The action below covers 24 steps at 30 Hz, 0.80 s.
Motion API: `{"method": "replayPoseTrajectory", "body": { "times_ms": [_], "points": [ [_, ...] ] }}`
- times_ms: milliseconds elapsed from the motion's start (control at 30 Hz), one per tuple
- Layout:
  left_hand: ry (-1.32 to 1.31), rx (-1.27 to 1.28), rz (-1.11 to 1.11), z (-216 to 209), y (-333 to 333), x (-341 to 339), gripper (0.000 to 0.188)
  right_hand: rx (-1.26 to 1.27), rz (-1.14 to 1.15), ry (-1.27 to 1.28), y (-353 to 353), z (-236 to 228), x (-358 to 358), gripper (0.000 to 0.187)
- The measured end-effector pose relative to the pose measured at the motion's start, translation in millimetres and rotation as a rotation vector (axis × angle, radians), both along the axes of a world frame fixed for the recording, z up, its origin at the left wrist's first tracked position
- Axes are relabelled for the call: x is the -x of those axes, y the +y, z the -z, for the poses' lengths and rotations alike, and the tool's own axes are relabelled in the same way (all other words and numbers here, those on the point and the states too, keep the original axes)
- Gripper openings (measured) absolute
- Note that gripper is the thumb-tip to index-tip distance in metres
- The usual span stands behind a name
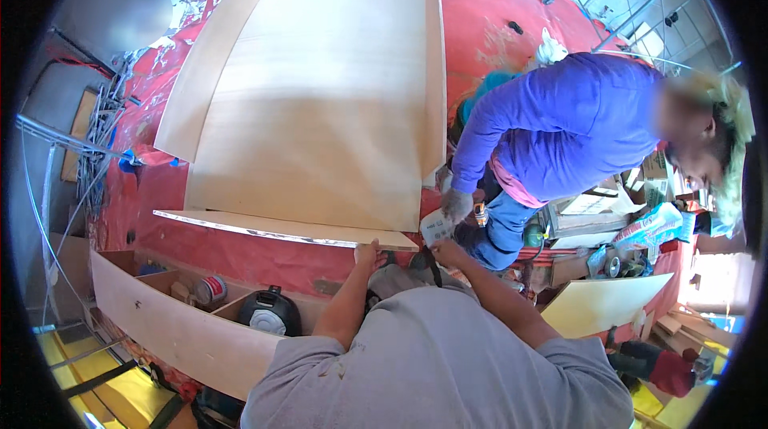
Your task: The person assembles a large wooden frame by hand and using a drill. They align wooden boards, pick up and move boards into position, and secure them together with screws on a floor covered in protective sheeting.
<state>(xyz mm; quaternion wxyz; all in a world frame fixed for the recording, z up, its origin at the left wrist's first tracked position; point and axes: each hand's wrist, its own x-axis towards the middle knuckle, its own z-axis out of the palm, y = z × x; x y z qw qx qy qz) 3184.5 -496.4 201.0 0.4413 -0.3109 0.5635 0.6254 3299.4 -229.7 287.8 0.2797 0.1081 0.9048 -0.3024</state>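
Observation:
A long narrow wooden board (pixel 292 227) with a pale, marked front edge lies across in front of me. My left hand (pixel 367 254) is closed on its near edge, towards the right end. My right hand (pixel 450 254) is closed beside that end, at the lower edge of a white rectangular packet (pixel 436 227); whether it grips the packet is not clear. A gloved hand (pixel 457 205) of a co-worker in a purple top holds the packet from above. Beyond the board lies a large pale wooden panel (pixel 312 101) with upright side boards (pixel 434 69).
At the left, a wooden drawer-like box (pixel 180 323) holds a can (pixel 210 290) and a black round case (pixel 270 313). The co-worker (pixel 568 125) bends in from the right. A loose board (pixel 606 301) leans there. Metal scaffolding (pixel 640 9) stands behind; red sheeting (pixel 480 5) covers the floor.

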Motion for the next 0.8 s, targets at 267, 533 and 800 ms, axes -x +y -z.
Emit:
{"method": "replayPoseTrajectory", "body": {
  "times_ms": [267, 533, 800],
  "points": [
    [-0.011, 0.008, 0.033, 15, -13, 1, 0.034, 0.073, 0.131, 0.016, -13, -33, 43, 0.035],
    [0.053, 0.105, 0.111, -2, -27, 9, 0.029, 0.094, 0.191, 0.095, -7, -22, 70, 0.034],
    [-0.04, 0.016, 0.043, 16, -22, 3, 0.045, 0.277, 0.805, 0.256, 96, -17, 47, 0.033]
  ]
}}
